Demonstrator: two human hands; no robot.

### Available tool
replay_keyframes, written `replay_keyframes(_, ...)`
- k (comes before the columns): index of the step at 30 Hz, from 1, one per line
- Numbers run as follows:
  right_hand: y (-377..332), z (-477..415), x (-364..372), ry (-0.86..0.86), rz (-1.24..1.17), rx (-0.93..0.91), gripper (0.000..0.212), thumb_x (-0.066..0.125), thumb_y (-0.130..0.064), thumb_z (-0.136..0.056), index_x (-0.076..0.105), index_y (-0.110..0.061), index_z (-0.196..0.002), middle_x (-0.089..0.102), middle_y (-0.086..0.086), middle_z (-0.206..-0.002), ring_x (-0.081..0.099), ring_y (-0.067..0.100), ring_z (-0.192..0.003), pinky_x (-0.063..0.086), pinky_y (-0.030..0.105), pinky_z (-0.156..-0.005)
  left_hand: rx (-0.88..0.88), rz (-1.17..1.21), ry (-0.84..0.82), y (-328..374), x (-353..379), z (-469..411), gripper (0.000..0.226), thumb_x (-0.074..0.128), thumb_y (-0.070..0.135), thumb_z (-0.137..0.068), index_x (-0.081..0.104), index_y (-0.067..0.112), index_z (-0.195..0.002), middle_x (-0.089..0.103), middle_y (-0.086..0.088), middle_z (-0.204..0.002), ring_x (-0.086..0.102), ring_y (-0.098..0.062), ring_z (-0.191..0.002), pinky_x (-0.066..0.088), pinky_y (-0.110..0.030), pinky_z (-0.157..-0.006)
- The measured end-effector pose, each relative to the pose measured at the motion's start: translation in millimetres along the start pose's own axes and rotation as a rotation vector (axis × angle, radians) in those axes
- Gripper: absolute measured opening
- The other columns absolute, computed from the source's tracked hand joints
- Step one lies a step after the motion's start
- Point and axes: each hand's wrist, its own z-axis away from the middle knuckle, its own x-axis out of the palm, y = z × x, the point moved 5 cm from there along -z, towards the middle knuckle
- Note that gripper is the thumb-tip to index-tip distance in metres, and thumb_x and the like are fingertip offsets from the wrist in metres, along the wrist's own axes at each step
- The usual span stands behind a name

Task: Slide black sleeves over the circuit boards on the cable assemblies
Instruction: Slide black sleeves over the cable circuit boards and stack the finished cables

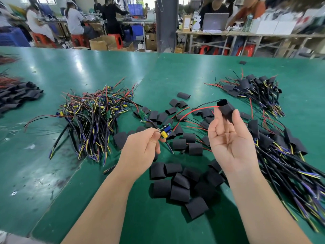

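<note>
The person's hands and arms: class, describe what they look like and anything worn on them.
The left hand and right hand are bare: no gloves, no rings seen. The left forearm and right forearm are bare too, with no shirt cuff, watch or wristband in view.

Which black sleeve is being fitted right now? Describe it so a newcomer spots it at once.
Over the green table, find the raised right hand, above the scatter of loose sleeves. It pinches one black sleeve. Unlike the ones lying flat, it is held in the air with a red wire and a black wire running into it.
</note>
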Motion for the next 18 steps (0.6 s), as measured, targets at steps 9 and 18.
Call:
replay_keyframes(9,-8,-2,-6,0.089,0.005,-0.016,0.049,0.071,-0.015,-0.069,0.056,-0.004,-0.114,0.058,0.013,-0.133,0.072,0.014,-0.089,0.053,0.021,-0.070,0.057,-0.097,-0.052,1,2,2,0.032,0.038,0.029,-0.097,0.063,0.017,-0.082,0.059,0.009,-0.064,0.045,-0.008,-0.048,0.033,-0.017,-0.050)
replay_keyframes(18,-5,-2,-3,-0.014,0.260,0.022,0.031,0.070,-0.022,-0.069,0.058,-0.008,-0.093,0.070,0.009,-0.094,0.068,0.016,-0.085,0.050,0.020,-0.064,0.054,-0.105,-0.099,3,4,2,0.032,0.036,0.031,-0.098,0.061,0.025,-0.078,0.059,0.011,-0.064,0.046,-0.007,-0.048,0.030,-0.013,-0.049)
